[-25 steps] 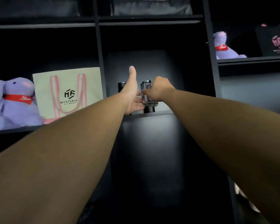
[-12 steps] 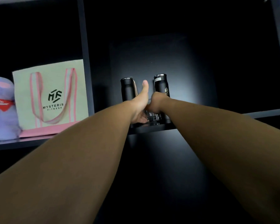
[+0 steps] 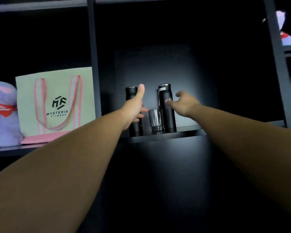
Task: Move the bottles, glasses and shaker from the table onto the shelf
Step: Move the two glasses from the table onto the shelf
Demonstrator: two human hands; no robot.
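Two tall black bottles stand upright on the dark shelf (image 3: 183, 134): the left bottle (image 3: 135, 129) and the right bottle (image 3: 169, 120). A clear glass (image 3: 155, 120) stands between them near the shelf's front edge, with no hand on it. My left hand (image 3: 133, 109) is in front of the left bottle, thumb up, fingers loosely spread toward the glass, holding nothing. My right hand (image 3: 185, 103) hovers open above and to the right of the glass, its fingertips by the right bottle's upper part. No shaker or table is in view.
In the compartment to the left stand a pale tote bag (image 3: 55, 103) with pink straps and a purple plush toy (image 3: 2, 113). A vertical divider (image 3: 93, 56) separates the compartments. Another plush (image 3: 287, 34) shows at top right. The shelf right of the bottles is dark and bare.
My right hand has let go of the glass and drawn up and to the right. The glass now stands on the shelf between the bottles. My left hand has shifted slightly left.
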